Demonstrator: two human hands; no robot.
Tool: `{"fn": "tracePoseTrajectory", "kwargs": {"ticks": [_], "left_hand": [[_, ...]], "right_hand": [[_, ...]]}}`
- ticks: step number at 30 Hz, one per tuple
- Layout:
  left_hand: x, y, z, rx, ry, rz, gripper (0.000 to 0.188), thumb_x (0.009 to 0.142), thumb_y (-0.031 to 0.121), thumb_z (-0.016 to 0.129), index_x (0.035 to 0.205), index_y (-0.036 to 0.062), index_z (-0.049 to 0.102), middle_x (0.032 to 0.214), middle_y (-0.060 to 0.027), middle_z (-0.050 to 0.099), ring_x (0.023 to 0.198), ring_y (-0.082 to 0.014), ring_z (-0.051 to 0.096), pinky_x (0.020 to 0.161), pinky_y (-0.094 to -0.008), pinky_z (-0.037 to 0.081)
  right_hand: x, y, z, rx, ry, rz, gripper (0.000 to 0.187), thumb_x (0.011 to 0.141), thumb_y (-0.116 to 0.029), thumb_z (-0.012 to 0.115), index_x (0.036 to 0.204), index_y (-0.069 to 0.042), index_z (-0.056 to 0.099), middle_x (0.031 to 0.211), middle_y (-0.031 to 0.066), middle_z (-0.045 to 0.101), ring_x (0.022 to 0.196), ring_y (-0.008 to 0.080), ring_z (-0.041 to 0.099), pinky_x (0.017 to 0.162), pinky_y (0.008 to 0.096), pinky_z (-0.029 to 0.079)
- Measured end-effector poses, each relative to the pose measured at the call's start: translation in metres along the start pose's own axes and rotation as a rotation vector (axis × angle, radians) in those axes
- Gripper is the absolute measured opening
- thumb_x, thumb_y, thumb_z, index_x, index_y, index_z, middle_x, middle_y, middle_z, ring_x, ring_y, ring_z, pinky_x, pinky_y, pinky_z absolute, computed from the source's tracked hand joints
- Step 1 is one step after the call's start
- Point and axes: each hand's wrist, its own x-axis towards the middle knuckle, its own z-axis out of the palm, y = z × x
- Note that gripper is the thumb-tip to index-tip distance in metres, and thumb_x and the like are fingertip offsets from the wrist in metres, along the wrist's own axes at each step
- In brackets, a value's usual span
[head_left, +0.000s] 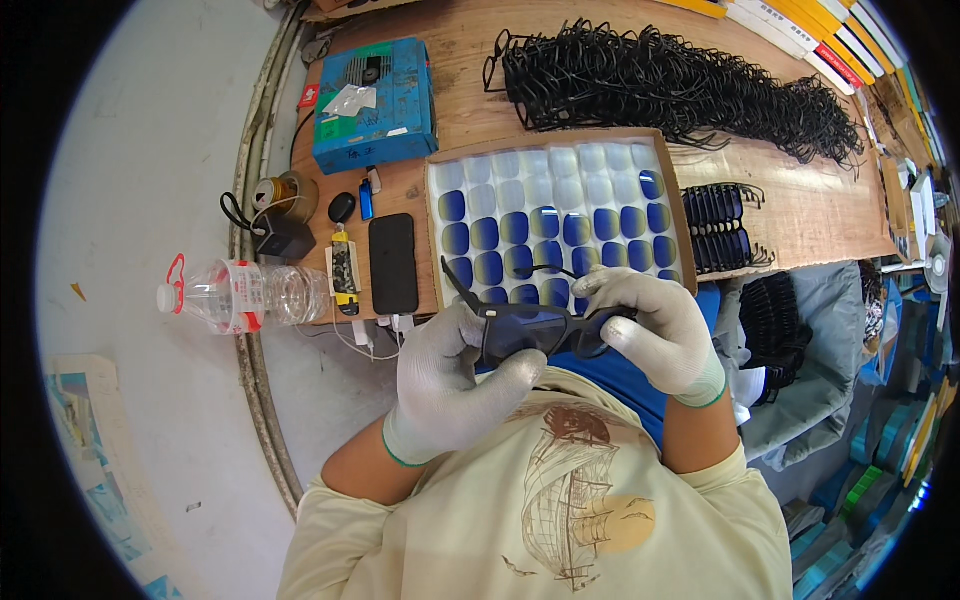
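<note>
Both my hands wear pale knit gloves with green cuffs and hold a pair of dark sunglasses in front of my chest. My left hand grips the left side, thumb against the blue left lens. Around the right rim close the thumb and fingers of my right hand. The temples are unfolded and point away from me. Just beyond stands a shallow cardboard box holding rows of lenses, blue-tinted nearer me and pale at the far side.
A long heap of black frames lies at the back right, with a stack of sunglasses below it. Left of the box are a black phone, a yellow cutter, a blue box and a large plastic bottle.
</note>
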Motion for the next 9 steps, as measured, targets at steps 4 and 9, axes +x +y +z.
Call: {"fn": "tracePoseTrajectory", "kwargs": {"ticks": [4,9], "left_hand": [[-0.0029,0.0009,-0.0015,0.044,-0.024,0.029,0.028,0.083,-0.002,0.073,0.109,-0.0032,0.065,0.099,-0.0063,0.07,0.088,-0.0107,0.062,0.081,-0.0271,0.051],[-0.007,-0.0062,-0.007,0.12,-0.04,0.048,0.031,0.083,0.003,0.079,0.11,-0.0018,0.065,0.101,-0.0063,0.069,0.09,-0.0109,0.062,0.083,-0.0265,0.049]], "right_hand": [[-0.0011,0.0022,-0.0016,-0.04,-0.028,0.026,0.017,0.091,-0.008,0.066,0.1,0.006,0.066,0.104,0.0177,0.069,0.106,0.0268,0.066,0.097,0.0386,0.05],[0.0011,0.0028,-0.0045,-0.089,-0.081,0.001,0.018,0.09,-0.009,0.066,0.101,0.005,0.067,0.106,0.0186,0.07,0.109,0.0291,0.066,0.098,0.0405,0.05]]}}
